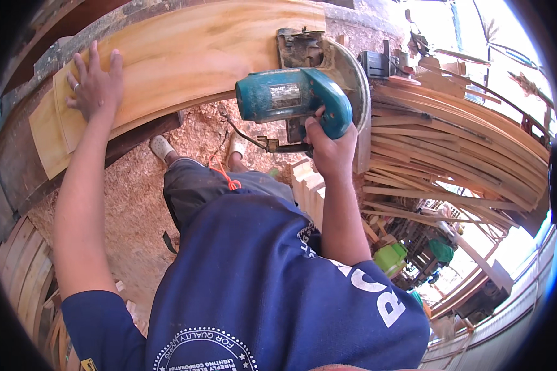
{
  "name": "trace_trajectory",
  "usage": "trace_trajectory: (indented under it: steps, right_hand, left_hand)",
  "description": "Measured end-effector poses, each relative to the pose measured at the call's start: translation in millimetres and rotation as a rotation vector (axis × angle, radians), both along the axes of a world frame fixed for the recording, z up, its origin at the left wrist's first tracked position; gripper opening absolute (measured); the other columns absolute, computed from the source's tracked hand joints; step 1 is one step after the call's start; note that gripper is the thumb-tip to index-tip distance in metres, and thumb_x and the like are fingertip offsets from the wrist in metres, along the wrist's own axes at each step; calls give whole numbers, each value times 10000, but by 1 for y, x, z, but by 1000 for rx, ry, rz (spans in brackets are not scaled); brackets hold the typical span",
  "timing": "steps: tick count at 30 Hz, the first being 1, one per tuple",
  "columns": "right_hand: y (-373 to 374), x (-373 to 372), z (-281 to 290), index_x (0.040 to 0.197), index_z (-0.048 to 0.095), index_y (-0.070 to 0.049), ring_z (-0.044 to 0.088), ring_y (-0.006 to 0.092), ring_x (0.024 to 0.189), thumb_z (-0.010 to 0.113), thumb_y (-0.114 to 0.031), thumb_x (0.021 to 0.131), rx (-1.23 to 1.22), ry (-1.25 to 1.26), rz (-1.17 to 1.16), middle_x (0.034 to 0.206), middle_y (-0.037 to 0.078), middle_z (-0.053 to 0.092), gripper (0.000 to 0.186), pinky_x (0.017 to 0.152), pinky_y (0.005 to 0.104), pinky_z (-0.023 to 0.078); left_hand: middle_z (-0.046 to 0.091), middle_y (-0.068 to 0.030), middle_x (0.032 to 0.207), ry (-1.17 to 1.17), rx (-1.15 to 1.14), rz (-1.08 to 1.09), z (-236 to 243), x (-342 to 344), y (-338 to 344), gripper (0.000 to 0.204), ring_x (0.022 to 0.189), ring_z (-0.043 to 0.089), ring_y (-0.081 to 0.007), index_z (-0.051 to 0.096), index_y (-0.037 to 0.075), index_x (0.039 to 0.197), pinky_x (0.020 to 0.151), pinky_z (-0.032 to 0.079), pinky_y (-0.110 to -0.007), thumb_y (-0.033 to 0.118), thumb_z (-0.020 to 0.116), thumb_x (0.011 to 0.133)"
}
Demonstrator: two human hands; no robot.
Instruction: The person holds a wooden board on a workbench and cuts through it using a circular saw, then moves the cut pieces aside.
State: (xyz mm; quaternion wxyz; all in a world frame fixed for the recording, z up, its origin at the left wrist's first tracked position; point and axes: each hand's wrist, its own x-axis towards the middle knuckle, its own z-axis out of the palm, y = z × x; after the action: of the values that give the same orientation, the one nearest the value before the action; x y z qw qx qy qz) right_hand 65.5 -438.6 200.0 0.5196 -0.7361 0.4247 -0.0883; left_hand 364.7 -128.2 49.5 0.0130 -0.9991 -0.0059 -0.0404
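Note:
My right hand [332, 145] is wrapped round the rear handle of a teal circular saw [275, 96]. The saw's metal base rests at the right end of a wide, pale wooden board [198, 49], and its blade lies hidden under the guard. Flat on the board's left part presses my left hand [97, 83], fingers spread, a ring on one of them. Under that hand another thin board [48, 136] shows its edge. A dark power cord [284, 147] trails from the saw's handle side toward my body.
Long wooden strips [452, 142] are stacked at the right. Wood shavings [127, 204] cover the floor around my feet. Close to my right side stand several pale wood pieces [309, 185]. A bright green container [390, 258] sits among clutter at the lower right, and slats [25, 266] lie at the lower left.

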Motion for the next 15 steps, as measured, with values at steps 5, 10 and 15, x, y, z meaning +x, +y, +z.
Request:
trace_trajectory:
  steps: [5,10,15]
  right_hand:
    - [-8,3,-9,1022,645,-15,603,102,613,715,-4,884,-76,-30,74,743,21,643,155,586,268,490]
    - [-8,12,-8,1021,645,-19,606,102,618,718,-8,883,-48,-36,52,750,16,642,156,590,271,496]
    - [-6,20,-3,996,649,-31,596,87,663,726,-33,877,13,-28,10,784,6,637,142,622,268,493]
  left_hand:
    - [239,-47,1756,8,22,4,1,0,-1,729,1579,253,-423,331,416,1638,1169,212,-764,733,419,988]
    - [240,-43,1756,-4,34,10,-2,1,1,724,1580,251,-423,332,418,1637,1165,210,-770,735,413,992]
    - [239,-49,1756,-1,36,11,-2,0,0,719,1581,248,-424,331,420,1637,1163,206,-775,731,410,994]
